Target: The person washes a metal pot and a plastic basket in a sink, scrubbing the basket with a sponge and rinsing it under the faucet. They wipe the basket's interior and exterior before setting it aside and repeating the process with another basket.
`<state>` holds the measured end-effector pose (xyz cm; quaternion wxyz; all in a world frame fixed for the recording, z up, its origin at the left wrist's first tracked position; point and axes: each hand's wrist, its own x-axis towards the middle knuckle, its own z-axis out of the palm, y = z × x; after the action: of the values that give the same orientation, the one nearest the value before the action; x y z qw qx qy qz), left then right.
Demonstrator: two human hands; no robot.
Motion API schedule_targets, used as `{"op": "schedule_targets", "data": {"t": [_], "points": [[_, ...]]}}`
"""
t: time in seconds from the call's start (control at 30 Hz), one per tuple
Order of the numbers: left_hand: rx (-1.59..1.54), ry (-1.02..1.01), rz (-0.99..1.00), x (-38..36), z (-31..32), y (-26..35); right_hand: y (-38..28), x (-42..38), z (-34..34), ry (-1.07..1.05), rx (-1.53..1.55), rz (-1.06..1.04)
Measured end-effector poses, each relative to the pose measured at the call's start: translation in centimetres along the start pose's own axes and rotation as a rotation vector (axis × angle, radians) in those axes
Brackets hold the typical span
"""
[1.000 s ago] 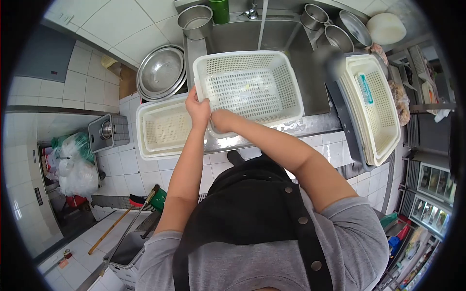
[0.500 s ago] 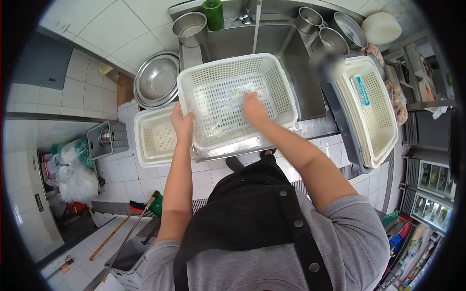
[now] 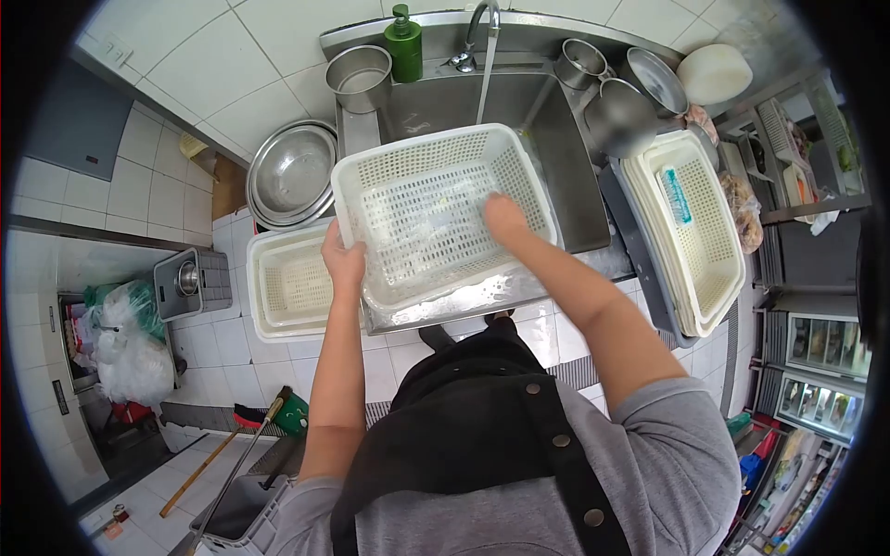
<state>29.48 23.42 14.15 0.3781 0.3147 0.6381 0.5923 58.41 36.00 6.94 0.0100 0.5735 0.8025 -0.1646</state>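
Observation:
A white perforated plastic basket (image 3: 426, 222), wet on its bottom, rests tilted across the front of the steel sink (image 3: 582, 176). My left hand (image 3: 343, 262) grips its left side, thumb over the rim and fingers outside. Inside the basket, my right hand (image 3: 505, 218) is closed near the right part of the bottom. Whatever it may hold is hidden under the fingers. Water runs from the tap (image 3: 484, 37) behind the basket.
Another white basket (image 3: 261, 295) and steel bowls (image 3: 289, 176) stand to the left. Stacked baskets (image 3: 709, 241) lie at the right. A green pump bottle (image 3: 403, 51), a steel pot (image 3: 360, 82) and several pans (image 3: 656, 79) line the sink's back.
My right hand has moved rightward across the basket's bottom. My left hand keeps its grip on the side. The view has shifted, showing more of the tap and wall.

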Motion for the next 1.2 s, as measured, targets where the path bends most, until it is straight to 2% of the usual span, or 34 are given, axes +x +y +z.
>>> {"op": "schedule_targets", "data": {"t": [0.03,0.1,0.13,0.17,0.27,0.37,0.43,0.47,0.53,0.57,0.63,0.7,0.8,0.87,0.9,1.03,1.1,1.13,1.2], "points": [[0.017,-0.002,-0.004,0.1,-0.2,-0.2,-2.3,0.6,0.6,0.249,0.102,0.041],[0.026,-0.006,0.004,0.6,0.5,-0.6,-7.9,2.0,3.1,0.197,0.051,-0.317],[0.088,-0.011,0.039,0.6,0.8,-1.0,-11.8,1.0,2.8,0.182,0.247,-0.3],[0.151,-0.015,0.072,0.5,1.0,-1.2,-14.1,1.1,3.9,0.305,0.139,-0.392],[0.117,-0.004,0.044,-0.2,0.7,-0.8,-13.1,2.7,2.8,0.284,0.037,-0.447],[-0.023,0.07,-0.044,-2.3,-0.3,0.0,-6.9,5.0,1.3,0.325,-0.052,-0.527],[-0.046,0.067,-0.062,-2.5,-1.2,0.6,-3.7,6.0,0.8,0.213,-0.074,-0.311],[-0.07,0.068,-0.075,-2.7,-1.8,0.6,-2.8,5.9,0.4,0.208,-0.074,-0.318],[-0.07,0.071,-0.085,-2.8,-2.2,0.8,-2.3,6.3,-0.9,0.336,0.016,-0.067],[-0.065,0.059,-0.098,-2.9,-2.4,1.0,-4.0,6.1,-1.7,0.34,0.019,-0.074],[-0.065,0.055,-0.107,-3.2,-2.2,1.3,-8.7,5.7,-2.3,0.217,0.201,0.127],[-0.066,0.046,-0.119,-3.8,-1.3,1.4,-13.0,7.2,2.6,0.426,0.345,0.156],[-0.064,0.053,-0.114,-4.4,-0.9,0.6,-18.0,4.9,1.7,0.311,0.392,0.118],[-0.074,0.092,-0.085,-4.5,-1.5,-0.8,-18.3,4.2,1.1,0.194,0.212,-0.149],[-0.073,0.089,-0.085,-4.5,-1.9,-1.0,-16.6,4.0,0.4,0.214,0.116,-0.226],[-0.059,0.114,-0.095,-5.6,-3.2,-0.5,-6.3,4.7,-1.7,0.241,-0.146,-0.018],[-0.063,0.128,-0.104,-6.2,-3.3,-0.5,-1.9,3.3,-3.5,0.164,-0.395,-0.248],[-0.066,0.105,-0.089,-6.1,-3.2,-0.1,-0.6,1.8,-4.3,0.141,-0.401,-0.256],[-0.069,0.086,-0.081,-5.8,-2.9,0.1,0.3,-1.3,-5.9,-0.098,-0.474,-0.51]]}}
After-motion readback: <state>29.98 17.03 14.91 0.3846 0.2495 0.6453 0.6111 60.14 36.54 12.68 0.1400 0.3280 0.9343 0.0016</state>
